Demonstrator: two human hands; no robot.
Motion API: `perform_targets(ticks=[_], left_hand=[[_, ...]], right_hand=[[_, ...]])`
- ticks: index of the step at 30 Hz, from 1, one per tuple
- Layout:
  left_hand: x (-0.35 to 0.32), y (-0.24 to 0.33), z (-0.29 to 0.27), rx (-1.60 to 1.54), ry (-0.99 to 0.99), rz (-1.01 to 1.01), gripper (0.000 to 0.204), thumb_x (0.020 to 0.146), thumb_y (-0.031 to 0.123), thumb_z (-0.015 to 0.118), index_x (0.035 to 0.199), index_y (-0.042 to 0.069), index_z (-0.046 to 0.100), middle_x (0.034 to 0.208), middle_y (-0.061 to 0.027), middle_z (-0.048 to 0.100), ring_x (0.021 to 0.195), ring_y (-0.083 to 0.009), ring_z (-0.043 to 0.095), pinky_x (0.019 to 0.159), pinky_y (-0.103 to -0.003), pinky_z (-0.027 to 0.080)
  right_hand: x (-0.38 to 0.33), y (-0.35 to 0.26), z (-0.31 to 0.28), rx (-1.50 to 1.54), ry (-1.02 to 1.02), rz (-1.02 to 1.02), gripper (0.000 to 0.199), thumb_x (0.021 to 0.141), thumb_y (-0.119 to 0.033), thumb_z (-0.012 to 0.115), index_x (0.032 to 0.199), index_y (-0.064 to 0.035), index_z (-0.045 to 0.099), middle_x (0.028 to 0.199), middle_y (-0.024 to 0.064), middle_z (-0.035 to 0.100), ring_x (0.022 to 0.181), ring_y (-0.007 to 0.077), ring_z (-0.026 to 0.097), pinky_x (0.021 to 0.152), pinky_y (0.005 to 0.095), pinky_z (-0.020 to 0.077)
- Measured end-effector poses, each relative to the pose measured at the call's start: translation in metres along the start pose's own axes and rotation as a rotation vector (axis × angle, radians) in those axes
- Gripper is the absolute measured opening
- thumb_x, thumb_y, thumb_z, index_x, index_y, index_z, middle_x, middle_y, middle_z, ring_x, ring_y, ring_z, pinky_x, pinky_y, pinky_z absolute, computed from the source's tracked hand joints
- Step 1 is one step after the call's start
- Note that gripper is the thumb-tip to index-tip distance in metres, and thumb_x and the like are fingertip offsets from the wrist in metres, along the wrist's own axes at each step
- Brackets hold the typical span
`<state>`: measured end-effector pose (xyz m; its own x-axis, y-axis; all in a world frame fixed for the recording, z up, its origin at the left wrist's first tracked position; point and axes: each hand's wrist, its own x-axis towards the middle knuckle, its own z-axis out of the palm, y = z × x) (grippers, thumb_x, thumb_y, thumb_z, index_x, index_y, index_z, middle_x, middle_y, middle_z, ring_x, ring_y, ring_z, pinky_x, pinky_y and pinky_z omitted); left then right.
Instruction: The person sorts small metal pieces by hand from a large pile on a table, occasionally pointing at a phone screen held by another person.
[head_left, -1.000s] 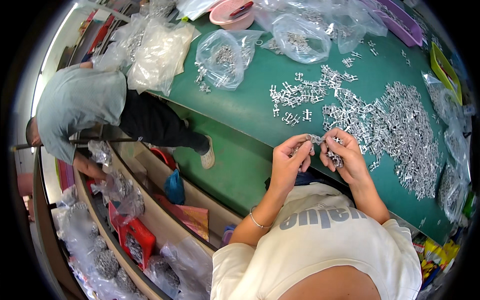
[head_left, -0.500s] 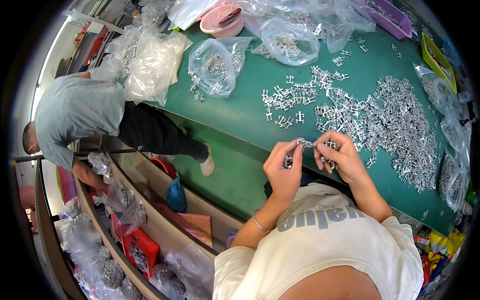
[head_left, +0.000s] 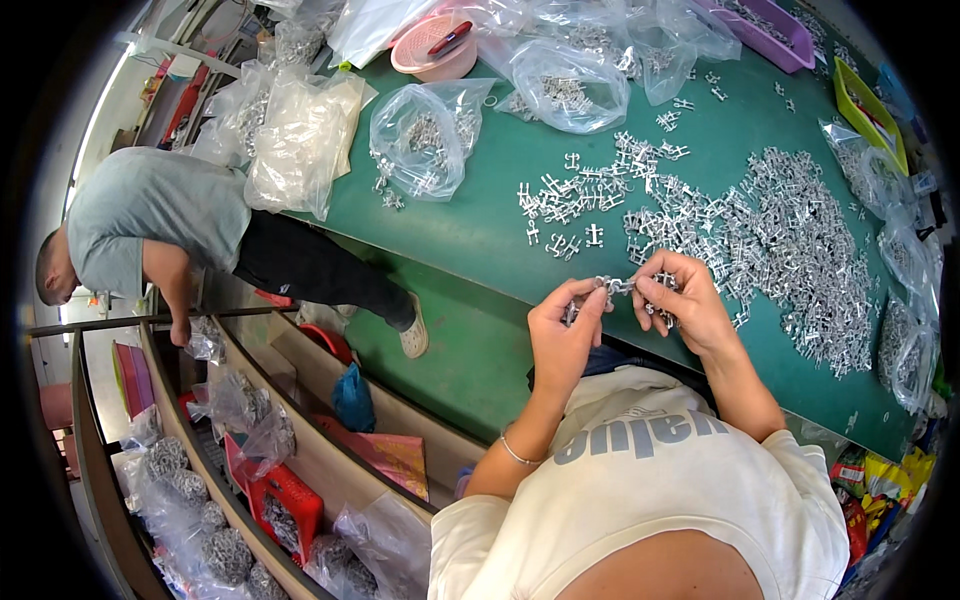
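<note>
- A small silvery metal part (head_left: 618, 287) is held between both hands, above the near edge of the green table (head_left: 480, 225); its exact shape is too small to make out, and the fingers cover most of it.
- The left hand (head_left: 565, 335) is closed, pinching one end of the part with the fingertips; something small and metallic also shows in its palm, but I cannot tell what.
- The right hand (head_left: 685, 300) is closed too, gripping the other end, with more small metal pieces partly hidden under its fingers.
- Just behind the hands lies a wide heap of the same shiny parts (head_left: 790, 250), and further left a looser scatter of parts (head_left: 575, 200).
- Clear plastic bags with parts (head_left: 425, 140) lie at the far side, near a pink bowl (head_left: 432, 48).
- A green tray (head_left: 872, 110) and a purple tray (head_left: 765, 22) are cut off by the picture's rim.
- On the left, another person in a grey shirt (head_left: 150, 215) bends over shelves (head_left: 200, 440) with bags; that person's hands are partly hidden.
</note>
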<state>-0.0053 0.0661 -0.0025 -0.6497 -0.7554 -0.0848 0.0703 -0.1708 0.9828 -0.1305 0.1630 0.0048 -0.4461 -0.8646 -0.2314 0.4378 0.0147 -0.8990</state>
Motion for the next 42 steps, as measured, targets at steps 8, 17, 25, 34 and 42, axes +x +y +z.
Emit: perform_targets(ticks=[8, 17, 25, 34, 42], left_hand=[[0.001, -0.009, -0.006, -0.026, -0.021, -0.092, 0.011, 0.082, 0.006, 0.058, 0.089, -0.002, 0.060, 0.070, -0.0003, 0.056, 0.052, -0.0025, 0.044, 0.045, -0.018, 0.038], [-0.005, -0.008, 0.000, 0.230, 0.122, 0.445, 0.008, 0.073, 0.000, 0.061, 0.079, -0.003, 0.056, 0.075, -0.0147, 0.058, 0.067, -0.0314, 0.058, 0.058, -0.034, 0.045], [0.007, -0.019, -0.004, -0.021, -0.059, 0.344, 0.010, 0.073, 0.004, 0.062, 0.078, -0.004, 0.058, 0.066, -0.0102, 0.058, 0.053, -0.0197, 0.055, 0.048, -0.028, 0.041], [0.006, -0.028, -0.003, -0.251, -0.078, -0.027, 0.013, 0.080, 0.009, 0.058, 0.081, -0.003, 0.056, 0.062, -0.0052, 0.056, 0.041, -0.0058, 0.045, 0.036, -0.019, 0.032], [0.007, -0.026, -0.004, -0.406, -0.139, -0.137, 0.011, 0.080, 0.007, 0.057, 0.080, -0.004, 0.056, 0.061, -0.0066, 0.058, 0.042, -0.0067, 0.047, 0.038, -0.021, 0.035]], right_hand=[[-0.003, 0.022, 0.002, 0.133, 0.123, 0.109, 0.012, 0.083, -0.017, 0.055, 0.082, -0.0055, 0.050, 0.067, 0.0053, 0.053, 0.047, 0.0126, 0.050, 0.034, 0.0190, 0.0303], [-0.009, 0.025, -0.005, -0.288, 0.105, -0.264, 0.014, 0.089, -0.015, 0.049, 0.082, -0.0035, 0.046, 0.067, 0.0039, 0.048, 0.050, 0.0085, 0.047, 0.037, 0.0165, 0.0305], [0.002, 0.028, -0.018, 0.193, -0.033, -0.052, 0.014, 0.090, -0.017, 0.047, 0.086, -0.0040, 0.043, 0.067, 0.0028, 0.040, 0.041, 0.0077, 0.036, 0.032, 0.0160, 0.0255], [0.004, 0.029, -0.012, -0.126, 0.114, -0.094, 0.014, 0.089, -0.017, 0.050, 0.088, -0.0038, 0.046, 0.069, 0.0037, 0.048, 0.047, 0.0070, 0.043, 0.037, 0.0156, 0.0306], [0.004, 0.031, -0.017, -0.199, 0.101, -0.030, 0.013, 0.088, -0.015, 0.051, 0.089, -0.0028, 0.049, 0.066, 0.0033, 0.049, 0.051, 0.0074, 0.047, 0.037, 0.0158, 0.0310]])
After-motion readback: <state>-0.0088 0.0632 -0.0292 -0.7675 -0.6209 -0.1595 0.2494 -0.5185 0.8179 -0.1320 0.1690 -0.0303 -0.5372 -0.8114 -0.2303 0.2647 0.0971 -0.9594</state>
